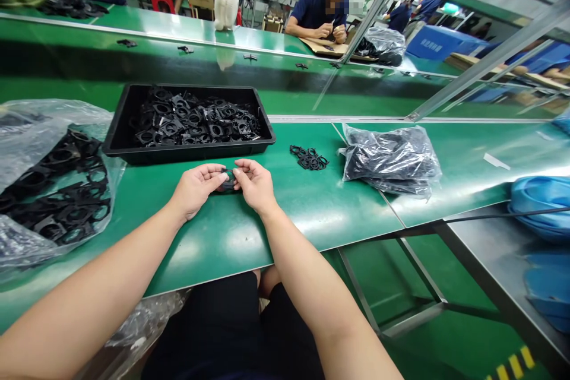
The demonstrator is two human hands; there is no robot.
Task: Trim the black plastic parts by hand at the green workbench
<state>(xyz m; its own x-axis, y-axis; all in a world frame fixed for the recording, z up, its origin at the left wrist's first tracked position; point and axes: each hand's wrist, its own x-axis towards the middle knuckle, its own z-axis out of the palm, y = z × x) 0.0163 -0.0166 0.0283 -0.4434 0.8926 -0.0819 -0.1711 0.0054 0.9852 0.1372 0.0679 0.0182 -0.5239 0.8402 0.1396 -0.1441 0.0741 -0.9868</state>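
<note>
Between my two hands, just above the green tabletop, is a small black plastic part (228,180). My left hand (199,187) pinches its left side with thumb and fingers. On its right side the thumb and fingers of my right hand (255,184) close in the same way. Fingertips cover much of the part, so its full shape is hidden. Right behind my hands stands a black tray (196,153) heaped with black ring-shaped plastic parts (200,119). To the right of my right hand lies a small pile of thin black rings (309,158).
An open clear bag (57,190) of black ring parts lies at the left. A filled plastic bag (389,160) rests at the right. Beyond runs a conveyor belt (214,65) with several small black parts. Across it a co-worker (318,12) sits near a metal post (367,21).
</note>
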